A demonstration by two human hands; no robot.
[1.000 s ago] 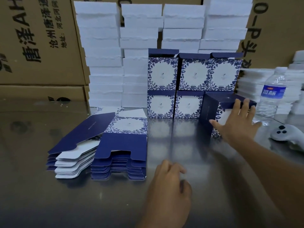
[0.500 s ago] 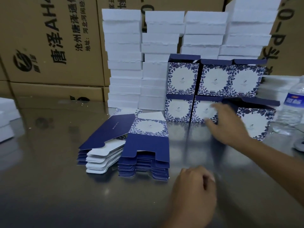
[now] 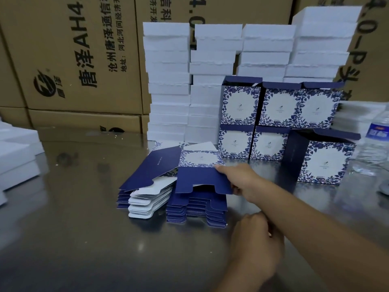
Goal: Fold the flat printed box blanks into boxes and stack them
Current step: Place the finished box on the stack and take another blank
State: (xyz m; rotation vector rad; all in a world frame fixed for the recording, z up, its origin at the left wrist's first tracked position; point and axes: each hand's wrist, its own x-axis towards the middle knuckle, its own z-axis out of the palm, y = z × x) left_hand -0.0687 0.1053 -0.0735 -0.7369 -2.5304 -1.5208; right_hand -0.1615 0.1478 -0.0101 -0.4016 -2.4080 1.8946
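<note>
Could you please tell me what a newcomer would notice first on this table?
The blue-and-white floral folded boxes catch the eye first, stacked two rows high at the back right of the steel table, in front of tall stacks of white blocks. Next comes the pile of flat blanks at centre, where the right hand pinches the top blank by its right edge.

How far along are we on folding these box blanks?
Done: six folded boxes stand at the back, five stacked in two rows and a sixth box beside them. In hand: the right hand pinches the top blank of the pile. Left: that thick pile, plus a second pile beside it.
</note>
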